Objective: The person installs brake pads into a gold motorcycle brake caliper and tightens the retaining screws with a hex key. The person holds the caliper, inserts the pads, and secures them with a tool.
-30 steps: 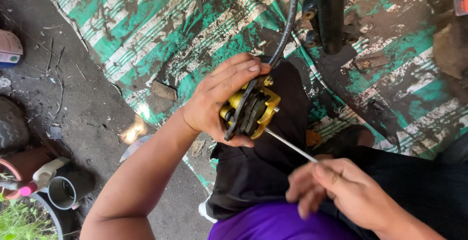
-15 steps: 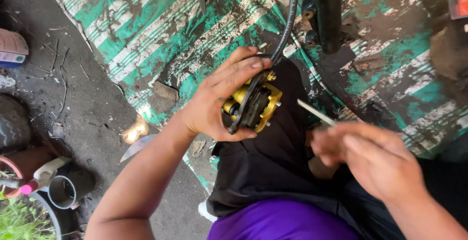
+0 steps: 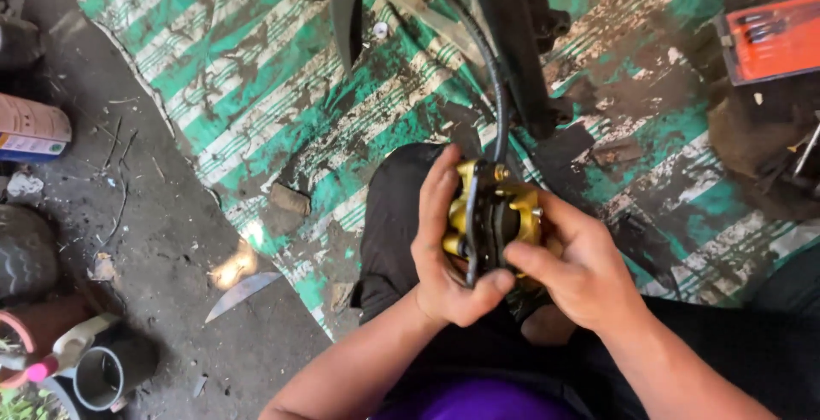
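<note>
At frame centre, our left hand (image 3: pixel 444 258) and right hand (image 3: pixel 581 271) grip the gold brake caliper (image 3: pixel 500 215), inspecting it above the striped mat (image 3: pixel 282 104).

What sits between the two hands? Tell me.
In the head view, a gold brake caliper sits between the left hand and right hand, gripped by both. A black hose runs up from it.

A worn green-and-white striped mat (image 3: pixel 282 87) covers the dirt floor (image 3: pixel 162 249), stained dark in patches. An orange tool case (image 3: pixel 773 40) lies near the mat's upper right corner. Off its left edge stand a spray can (image 3: pixel 30 130) and, lower, a grey cup (image 3: pixel 107 373). A curved blade (image 3: pixel 239 290) rests just off the mat's lower left edge.
</note>
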